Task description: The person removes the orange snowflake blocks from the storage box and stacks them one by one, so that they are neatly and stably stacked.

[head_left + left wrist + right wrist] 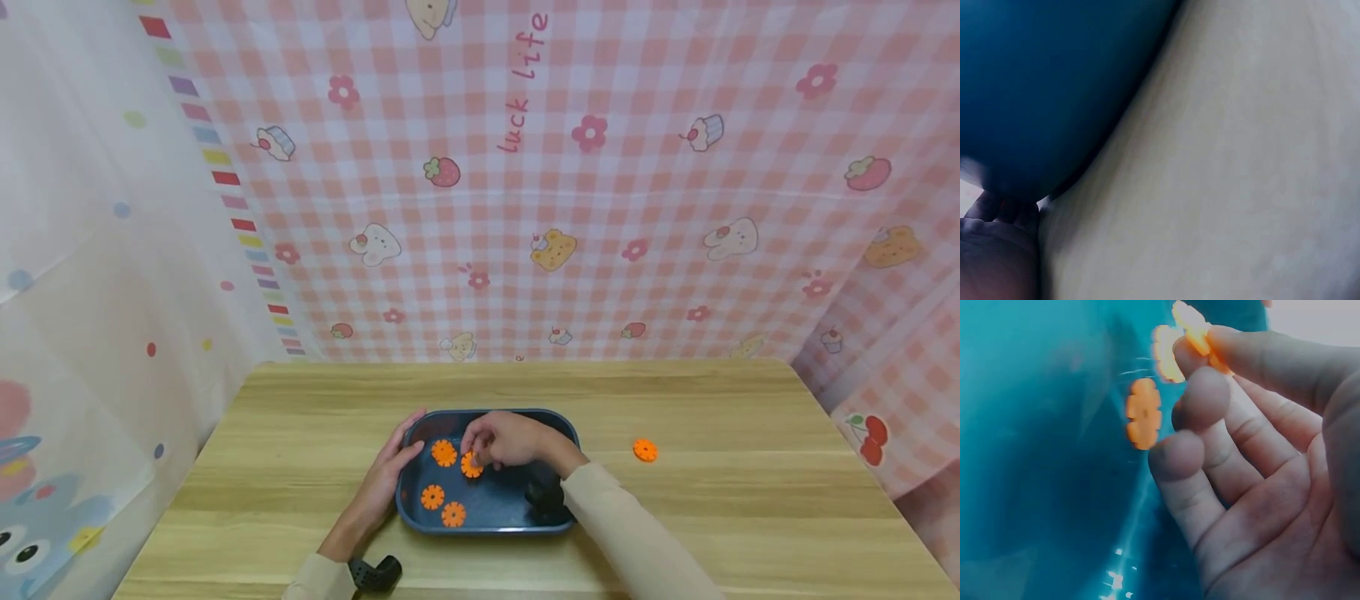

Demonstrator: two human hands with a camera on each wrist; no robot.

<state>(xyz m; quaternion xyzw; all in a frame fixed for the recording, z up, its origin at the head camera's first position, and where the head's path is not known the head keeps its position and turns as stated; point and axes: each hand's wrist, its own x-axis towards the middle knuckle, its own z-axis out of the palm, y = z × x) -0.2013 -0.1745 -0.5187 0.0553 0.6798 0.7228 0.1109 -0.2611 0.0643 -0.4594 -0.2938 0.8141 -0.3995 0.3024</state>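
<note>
Orange disc (471, 469) is pinched in right hand (512, 438) — cloth (525, 196) reads "luck life".

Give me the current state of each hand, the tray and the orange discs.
Left hand: gripping the tray's left end
Right hand: pinching a disc over the tray
Tray: upright on the table, open-topped
Pinched disc: held in the right hand
Other discs in tray: lying loose
Disc right of tray: lying on the table, not held
</note>
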